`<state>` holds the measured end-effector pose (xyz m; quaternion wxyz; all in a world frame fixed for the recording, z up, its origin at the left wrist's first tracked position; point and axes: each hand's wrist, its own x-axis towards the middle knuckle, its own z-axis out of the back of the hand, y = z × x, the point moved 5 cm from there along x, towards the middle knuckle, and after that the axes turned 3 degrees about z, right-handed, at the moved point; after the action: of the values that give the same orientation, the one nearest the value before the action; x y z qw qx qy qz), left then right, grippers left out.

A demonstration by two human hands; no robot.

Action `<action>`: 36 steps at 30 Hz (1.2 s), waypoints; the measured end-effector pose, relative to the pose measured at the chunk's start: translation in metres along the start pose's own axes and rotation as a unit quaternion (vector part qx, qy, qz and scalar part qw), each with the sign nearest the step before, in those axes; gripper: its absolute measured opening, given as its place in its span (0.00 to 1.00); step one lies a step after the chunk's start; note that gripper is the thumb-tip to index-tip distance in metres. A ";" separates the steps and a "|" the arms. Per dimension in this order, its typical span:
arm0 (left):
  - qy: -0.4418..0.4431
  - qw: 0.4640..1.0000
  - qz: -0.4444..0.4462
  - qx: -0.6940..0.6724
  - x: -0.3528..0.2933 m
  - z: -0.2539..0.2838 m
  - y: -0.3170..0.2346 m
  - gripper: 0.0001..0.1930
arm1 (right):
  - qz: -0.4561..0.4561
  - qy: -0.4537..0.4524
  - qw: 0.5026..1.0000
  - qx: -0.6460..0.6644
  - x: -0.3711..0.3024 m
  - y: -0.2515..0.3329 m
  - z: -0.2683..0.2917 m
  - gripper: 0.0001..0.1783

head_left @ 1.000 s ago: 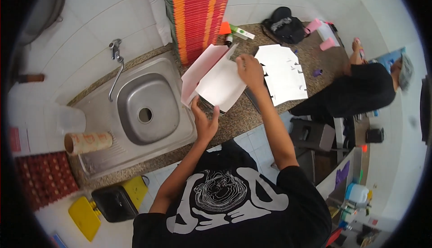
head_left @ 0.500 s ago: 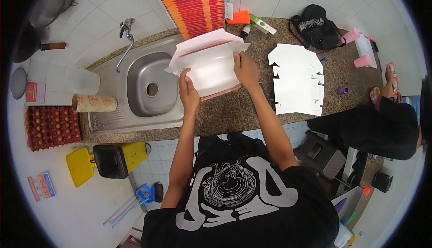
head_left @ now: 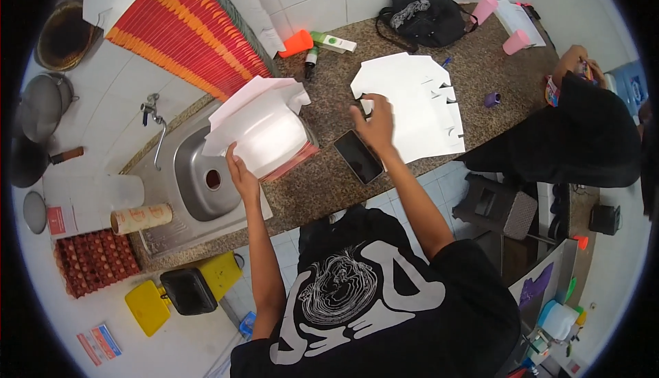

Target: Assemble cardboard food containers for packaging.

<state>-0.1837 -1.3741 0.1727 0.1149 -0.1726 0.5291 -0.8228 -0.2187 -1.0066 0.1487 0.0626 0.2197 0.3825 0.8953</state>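
Our left hand (head_left: 241,169) grips the folded box (head_left: 264,131); our open right hand (head_left: 374,122) should slide one flat sheet (head_left: 412,107) off cleanly.

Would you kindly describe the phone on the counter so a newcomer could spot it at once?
Start at the steel sink and move right along the speckled stone counter. Between the curled white sheet held by the left hand and the flat white cutouts under the right hand lies the phone: the only dark, glossy slab there.
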 end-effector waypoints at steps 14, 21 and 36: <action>-0.100 0.988 -0.120 -0.022 -0.073 -0.016 -0.083 0.30 | -0.084 -0.078 0.993 -0.018 -0.004 -0.043 0.113 0.10; 0.331 0.871 0.221 -0.287 -0.128 -0.147 -0.143 0.39 | 0.010 0.052 0.969 0.241 -0.085 0.106 0.119 0.07; 0.364 0.926 -0.046 -0.088 -0.119 -0.169 -0.155 0.53 | -0.065 -0.051 0.995 0.055 -0.082 0.044 0.199 0.12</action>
<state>-0.1446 -1.1251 0.2303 -0.1397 0.1055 0.5961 -0.7836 -0.0551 -0.9295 0.2730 0.1277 0.2433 0.4404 0.8547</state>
